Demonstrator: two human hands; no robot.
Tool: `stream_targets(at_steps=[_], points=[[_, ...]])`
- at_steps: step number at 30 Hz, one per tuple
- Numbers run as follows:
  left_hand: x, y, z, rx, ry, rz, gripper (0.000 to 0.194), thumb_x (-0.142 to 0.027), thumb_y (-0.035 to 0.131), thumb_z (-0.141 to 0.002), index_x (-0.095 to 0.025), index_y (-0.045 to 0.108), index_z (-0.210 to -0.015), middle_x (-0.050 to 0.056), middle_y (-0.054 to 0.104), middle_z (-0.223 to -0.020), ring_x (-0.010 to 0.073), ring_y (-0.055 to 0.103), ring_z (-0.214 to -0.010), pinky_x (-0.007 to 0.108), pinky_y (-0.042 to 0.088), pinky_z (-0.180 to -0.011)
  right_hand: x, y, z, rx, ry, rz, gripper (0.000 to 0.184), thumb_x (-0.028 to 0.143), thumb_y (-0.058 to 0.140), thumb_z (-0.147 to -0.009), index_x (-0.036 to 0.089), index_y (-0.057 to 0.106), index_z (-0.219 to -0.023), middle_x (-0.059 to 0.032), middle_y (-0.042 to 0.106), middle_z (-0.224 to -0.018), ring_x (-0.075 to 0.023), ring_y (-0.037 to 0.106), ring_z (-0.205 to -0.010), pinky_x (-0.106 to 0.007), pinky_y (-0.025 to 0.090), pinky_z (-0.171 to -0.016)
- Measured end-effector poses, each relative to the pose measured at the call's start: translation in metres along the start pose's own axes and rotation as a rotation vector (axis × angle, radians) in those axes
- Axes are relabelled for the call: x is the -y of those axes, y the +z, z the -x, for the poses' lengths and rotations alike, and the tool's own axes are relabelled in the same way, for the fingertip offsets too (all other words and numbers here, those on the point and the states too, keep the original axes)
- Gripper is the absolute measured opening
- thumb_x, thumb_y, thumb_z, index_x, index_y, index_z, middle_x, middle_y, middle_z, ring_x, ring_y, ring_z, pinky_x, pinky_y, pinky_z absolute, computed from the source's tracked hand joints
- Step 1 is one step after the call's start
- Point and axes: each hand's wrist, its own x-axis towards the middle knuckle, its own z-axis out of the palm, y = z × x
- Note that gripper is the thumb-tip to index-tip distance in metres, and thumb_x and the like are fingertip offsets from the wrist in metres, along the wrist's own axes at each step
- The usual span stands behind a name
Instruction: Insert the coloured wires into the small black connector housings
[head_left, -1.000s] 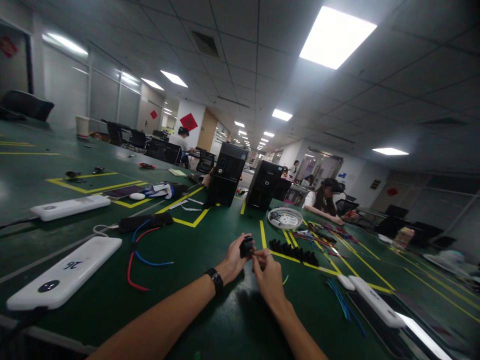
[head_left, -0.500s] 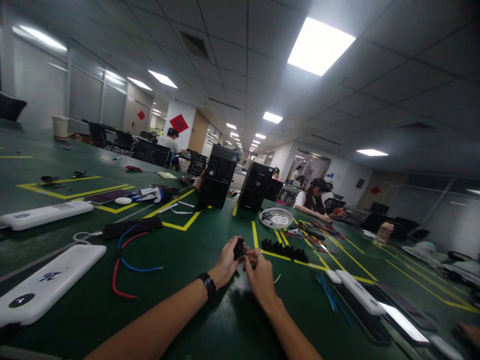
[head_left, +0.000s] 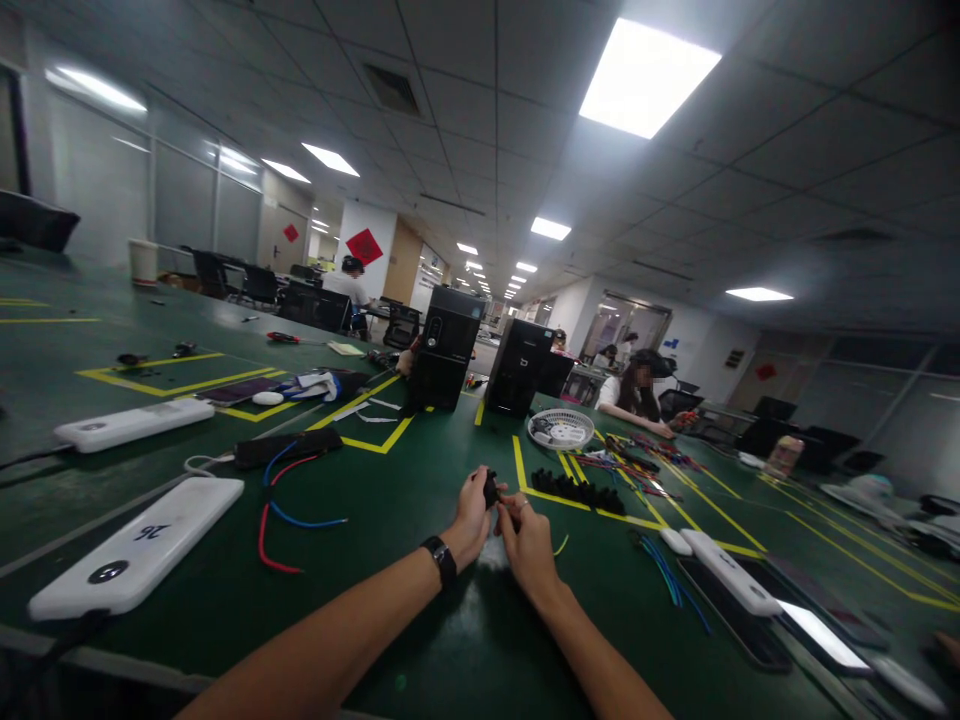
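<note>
My left hand [head_left: 472, 512], with a dark watch on its wrist, is closed around a small black part [head_left: 491, 488] above the table. The part is mostly covered by the fingers, and its exact kind cannot be made out. Thumb and fingertips of my right hand [head_left: 527, 540] are pinched together right beside the black part; what they grip is too small to see. A ring shows on that hand. Just right of it, a short yellow-green wire [head_left: 562, 545] lies on the green table [head_left: 420, 640]. Several similar-looking black pieces [head_left: 576, 490] form a row beyond my right hand.
Two black computer-like cases [head_left: 448, 350] stand ahead. A white round basket [head_left: 561, 428] and tangled wires [head_left: 652, 460] lie right. Red and blue wires [head_left: 307, 522] and white power banks [head_left: 139, 545] are left. Blue wires [head_left: 664, 570] and phones lie right. A co-worker [head_left: 637, 395] sits beyond.
The view has shifted slightly, so the table items appear further right. My left hand has turned the black part a little; both hands stay together at it.
</note>
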Motion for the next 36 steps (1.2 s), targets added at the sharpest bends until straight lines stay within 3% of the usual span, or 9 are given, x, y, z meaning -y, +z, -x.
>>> stream_targets(at_steps=[3,10,15,18,21,25,29,32,36], points=[[0.003,-0.001,-0.001,-0.003,0.004,-0.040,0.019,-0.037,0.049,-0.089,-0.018,0.047,-0.088,0.002,0.059,-0.069,0.0128,0.060,-0.058,0.022,0.044,-0.052,-0.002,-0.003,-0.002,0.015,-0.019,0.028,0.018,0.023,0.042,-0.091,0.016,0.057,-0.098,-0.0033,0.066,-0.069,-0.0165,0.064,-0.062,-0.023,0.044,-0.061],[0.001,-0.010,-0.005,0.148,0.074,-0.267,0.040,-0.051,0.054,-0.082,-0.021,0.048,-0.108,0.001,0.057,-0.074,0.0132,0.058,-0.058,0.019,0.038,-0.041,-0.003,-0.009,-0.008,0.062,0.021,-0.067,0.018,0.023,0.041,-0.092,0.017,0.058,-0.092,-0.0002,0.064,-0.062,-0.0149,0.062,-0.056,-0.023,0.042,-0.058],[0.002,-0.006,-0.005,0.052,-0.041,-0.178,0.029,-0.045,0.049,-0.087,-0.019,0.048,-0.100,-0.002,0.053,-0.063,0.0093,0.049,-0.040,0.018,0.031,-0.035,-0.003,0.000,-0.002,0.060,0.040,-0.081,0.022,0.024,0.039,-0.093,0.018,0.058,-0.102,-0.0033,0.068,-0.073,-0.0161,0.065,-0.066,-0.024,0.045,-0.063],[-0.001,0.000,-0.001,0.016,-0.047,-0.159,0.022,-0.039,0.046,-0.089,-0.018,0.050,-0.096,-0.001,0.055,-0.063,0.0104,0.053,-0.043,0.018,0.034,-0.037,-0.005,0.004,-0.002,0.056,0.055,-0.069,0.024,0.025,0.038,-0.093,0.018,0.057,-0.105,-0.0052,0.069,-0.079,-0.0169,0.066,-0.070,-0.024,0.047,-0.065],[-0.007,0.002,-0.001,0.028,-0.001,-0.176,0.023,-0.036,0.053,-0.086,-0.016,0.053,-0.097,0.002,0.059,-0.068,0.0130,0.060,-0.054,0.021,0.043,-0.047,-0.005,0.005,-0.005,0.031,0.093,-0.070,0.020,0.026,0.041,-0.092,0.017,0.055,-0.104,-0.0054,0.069,-0.082,-0.0163,0.066,-0.070,-0.023,0.048,-0.065],[-0.016,-0.004,-0.014,0.013,0.042,-0.270,0.034,-0.045,0.052,-0.083,-0.014,0.056,-0.095,0.003,0.061,-0.068,0.0153,0.061,-0.057,0.026,0.047,-0.052,-0.002,0.005,-0.006,0.011,0.188,0.052,0.019,0.029,0.050,-0.088,0.018,0.055,-0.102,-0.0041,0.069,-0.081,-0.0165,0.066,-0.070,-0.022,0.045,-0.062],[-0.022,-0.019,-0.028,-0.012,0.208,-0.491,0.039,-0.050,0.053,-0.078,-0.013,0.058,-0.089,0.000,0.059,-0.063,0.0155,0.058,-0.051,0.028,0.046,-0.050,0.001,0.007,0.000,0.233,0.125,0.180,0.026,0.029,0.041,-0.093,0.019,0.063,-0.083,-0.0024,0.069,-0.075,-0.0162,0.065,-0.072,-0.022,0.041,-0.062],[-0.026,-0.028,-0.028,0.036,0.363,-0.679,0.038,-0.044,0.049,-0.081,-0.014,0.059,-0.102,0.000,0.059,-0.062,0.0167,0.058,-0.052,0.028,0.046,-0.051,0.004,0.003,0.000,0.346,0.046,0.199,0.033,0.023,0.037,-0.094,0.019,0.066,-0.077,-0.0013,0.069,-0.074,-0.0139,0.064,-0.071,-0.021,0.040,-0.064],[-0.026,-0.024,-0.020,-0.001,0.391,-0.678,0.042,-0.030,0.042,-0.083,-0.015,0.049,-0.122,-0.001,0.059,-0.064,0.0169,0.059,-0.052,0.029,0.048,-0.051,0.011,-0.010,-0.008,0.286,0.035,0.241,0.034,0.020,0.039,-0.093,0.019,0.067,-0.075,-0.0002,0.069,-0.074,-0.0122,0.063,-0.070,-0.020,0.039,-0.066]])
